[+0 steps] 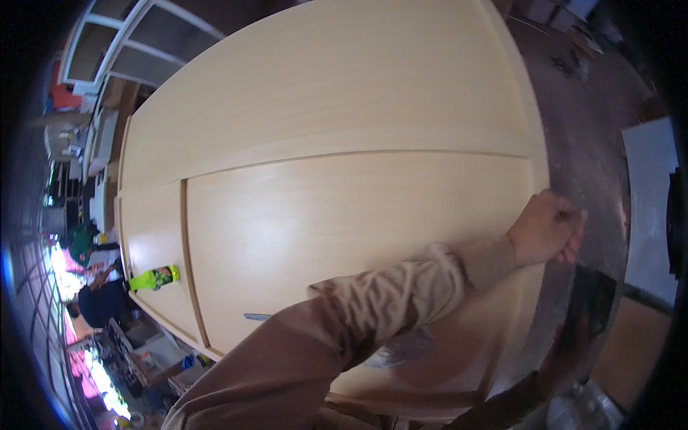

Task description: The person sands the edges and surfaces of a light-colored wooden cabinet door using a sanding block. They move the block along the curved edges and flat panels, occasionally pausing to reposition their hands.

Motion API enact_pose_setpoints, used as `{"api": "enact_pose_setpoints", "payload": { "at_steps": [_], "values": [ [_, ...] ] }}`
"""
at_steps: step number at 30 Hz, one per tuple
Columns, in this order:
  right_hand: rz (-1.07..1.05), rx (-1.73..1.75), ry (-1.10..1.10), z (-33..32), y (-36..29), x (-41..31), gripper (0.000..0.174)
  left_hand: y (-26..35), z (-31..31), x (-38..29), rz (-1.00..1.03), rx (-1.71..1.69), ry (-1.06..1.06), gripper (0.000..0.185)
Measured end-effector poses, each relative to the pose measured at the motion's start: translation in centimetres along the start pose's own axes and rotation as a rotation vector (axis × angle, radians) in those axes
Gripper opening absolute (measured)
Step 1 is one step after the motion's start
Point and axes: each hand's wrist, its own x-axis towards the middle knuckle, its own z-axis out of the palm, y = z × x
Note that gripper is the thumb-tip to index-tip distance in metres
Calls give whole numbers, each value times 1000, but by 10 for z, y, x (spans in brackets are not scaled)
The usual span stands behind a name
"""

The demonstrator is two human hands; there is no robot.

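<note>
A large light wood-veneer cabinet or panel assembly (333, 215) with raised dividing strips lies before me. My left hand (548, 228), in a brown sleeve, curls at its right edge, the fingers bent over the rim. Whether anything sits between those fingers I cannot tell. Lower down, my right hand (570, 338) is dark and blurred beside the edge, and its grip is unclear. Crumpled clear plastic (400, 349) rests on the panel, partly behind my left sleeve. A slim grey-blue object (257, 317), perhaps a knife, lies there too, its end hidden by the sleeve.
A green bottle (153, 278) is on the panel's far end. Two people, one in dark clothing (105, 303) and one in green (80, 244), are beyond it. White frames (123, 40) stand upper left. A white board (650, 209) and a brown board (631, 349) are at right.
</note>
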Motion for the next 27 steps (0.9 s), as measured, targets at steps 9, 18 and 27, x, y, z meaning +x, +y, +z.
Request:
{"api": "enact_pose_setpoints", "payload": {
  "at_steps": [9, 18, 27],
  "values": [
    [41, 478, 121, 34, 13, -26, 45, -16, -51, -29, 636, 1267, -174, 32],
    [56, 550, -109, 112, -64, -90, 34, 26, -133, -61, 537, 1815, -109, 78],
    [-7, 282, -302, 207, -111, -86, 10, 67, -147, -110, 347, 1603, 328, 32]
  ]
}}
